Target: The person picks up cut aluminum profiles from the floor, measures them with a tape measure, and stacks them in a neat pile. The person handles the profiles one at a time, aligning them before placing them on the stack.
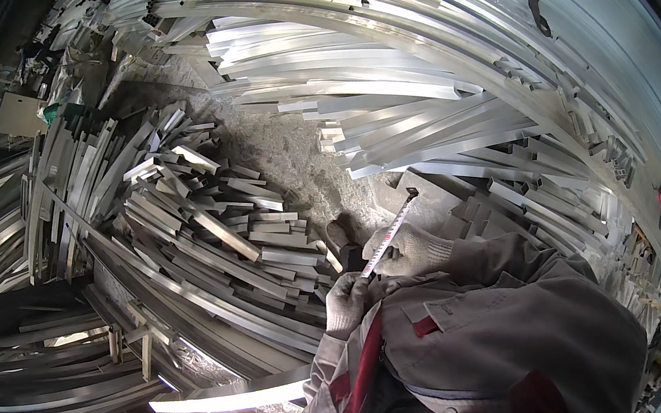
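My left hand (346, 304), in a pale knitted glove, is closed at the near end of a tape measure (390, 238). The white blade runs out from it, away and to the right, to a dark hooked tip. My right hand (411, 252), gloved alike, is closed beside the blade near its middle, its fingers curled against it. The tape's case does not show; it is hidden in the gloves. Both hands are close together in front of my grey jacket (491, 327). Past the hands lie stacked metal profiles (205, 216) to the left.
Long shiny metal profiles (413, 131) are heaped ahead and to the right. A strip of grey floor (276, 151) runs between the piles. A bright metal bar (231, 400) sticks out at my left elbow. A dark strap (539, 6) hangs on the pale wall (609, 24).
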### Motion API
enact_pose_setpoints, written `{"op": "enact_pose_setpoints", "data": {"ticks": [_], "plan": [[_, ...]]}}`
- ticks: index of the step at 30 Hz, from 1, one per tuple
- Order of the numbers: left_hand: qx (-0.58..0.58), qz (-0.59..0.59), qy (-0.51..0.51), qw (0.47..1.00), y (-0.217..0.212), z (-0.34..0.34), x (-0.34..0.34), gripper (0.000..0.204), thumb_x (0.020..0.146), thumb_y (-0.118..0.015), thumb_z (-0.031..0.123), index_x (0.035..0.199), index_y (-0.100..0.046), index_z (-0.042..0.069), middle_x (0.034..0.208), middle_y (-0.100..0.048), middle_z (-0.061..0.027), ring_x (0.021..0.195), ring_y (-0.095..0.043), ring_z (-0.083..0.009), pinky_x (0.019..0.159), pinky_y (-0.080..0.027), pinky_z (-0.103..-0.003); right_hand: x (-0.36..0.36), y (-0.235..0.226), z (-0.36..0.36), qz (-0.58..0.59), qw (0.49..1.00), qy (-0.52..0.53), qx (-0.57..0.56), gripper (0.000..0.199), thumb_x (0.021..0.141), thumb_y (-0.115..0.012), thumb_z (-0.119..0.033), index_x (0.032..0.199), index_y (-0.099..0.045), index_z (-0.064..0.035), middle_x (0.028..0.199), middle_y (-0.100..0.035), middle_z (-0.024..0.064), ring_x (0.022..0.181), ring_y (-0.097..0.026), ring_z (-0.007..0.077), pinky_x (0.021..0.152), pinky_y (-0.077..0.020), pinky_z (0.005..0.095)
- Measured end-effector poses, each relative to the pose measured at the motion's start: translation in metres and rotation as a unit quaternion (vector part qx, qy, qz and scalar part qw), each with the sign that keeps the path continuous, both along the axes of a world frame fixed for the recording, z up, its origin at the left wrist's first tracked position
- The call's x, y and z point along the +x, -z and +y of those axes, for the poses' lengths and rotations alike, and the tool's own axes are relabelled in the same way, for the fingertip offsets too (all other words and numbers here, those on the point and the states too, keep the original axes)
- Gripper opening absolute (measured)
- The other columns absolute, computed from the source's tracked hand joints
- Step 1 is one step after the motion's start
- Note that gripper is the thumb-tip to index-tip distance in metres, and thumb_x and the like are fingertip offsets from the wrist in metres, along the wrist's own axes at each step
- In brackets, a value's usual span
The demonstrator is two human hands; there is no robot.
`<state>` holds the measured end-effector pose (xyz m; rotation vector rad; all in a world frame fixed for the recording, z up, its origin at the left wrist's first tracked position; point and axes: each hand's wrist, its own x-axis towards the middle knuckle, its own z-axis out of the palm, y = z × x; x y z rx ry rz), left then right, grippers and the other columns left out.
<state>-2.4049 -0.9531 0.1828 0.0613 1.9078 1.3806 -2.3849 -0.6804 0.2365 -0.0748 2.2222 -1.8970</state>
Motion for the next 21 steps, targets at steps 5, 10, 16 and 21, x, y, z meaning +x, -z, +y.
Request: {"op": "enact_pose_setpoints", "data": {"ticks": [5,10,16,21], "plan": [[-0.059,0.031,0.060,0.996,-0.005,-0.012,-0.140,0.020,0.106,-0.071,0.014,0.115,-0.079,-0.001,0.096,-0.081,-0.0136,0.090,-0.075,-0.0167,0.083,-0.061,-0.035,-0.096,0.021,-0.027,0.067,0.997,0.027,-0.003,0.020,0.103,-0.075,-0.021,0.112,-0.079,-0.0037,0.109,-0.080,0.0142,0.102,-0.078,0.0295,0.088,-0.0611,0.0416],[-0.082,0.125,0.126,0.981,-0.030,-0.038,-0.244,0.025,0.104,-0.069,0.017,0.118,-0.080,-0.001,0.101,-0.080,-0.0159,0.094,-0.078,-0.0229,0.086,-0.061,-0.037,-0.189,0.012,-0.048,0.069,0.994,0.073,-0.034,0.020,0.104,-0.073,-0.018,0.112,-0.080,-0.0009,0.105,-0.081,0.0151,0.095,-0.078,0.0277,0.086,-0.0612,0.0411],[-0.096,0.040,0.112,0.988,-0.019,-0.060,-0.333,0.029,0.105,-0.067,0.023,0.120,-0.081,0.001,0.104,-0.082,-0.0189,0.096,-0.080,-0.0252,0.088,-0.061,-0.038,-0.267,0.007,-0.039,-0.102,0.959,0.196,-0.177,0.016,0.105,-0.071,-0.008,0.114,-0.080,0.0016,0.094,-0.080,0.0081,0.071,-0.071,0.0118,0.064,-0.0587,0.0277],[-0.177,0.109,0.155,0.966,-0.013,-0.079,-0.416,0.031,0.104,-0.067,0.028,0.117,-0.082,0.004,0.103,-0.082,-0.0191,0.096,-0.081,-0.0302,0.087,-0.061,-0.040,-0.335,0.039,0.015,-0.107,0.911,0.363,-0.167,0.021,0.111,-0.068,-0.019,0.115,-0.077,0.0002,0.085,-0.075,0.0040,0.068,-0.069,0.0108,0.063,-0.0570,0.0266]]}}
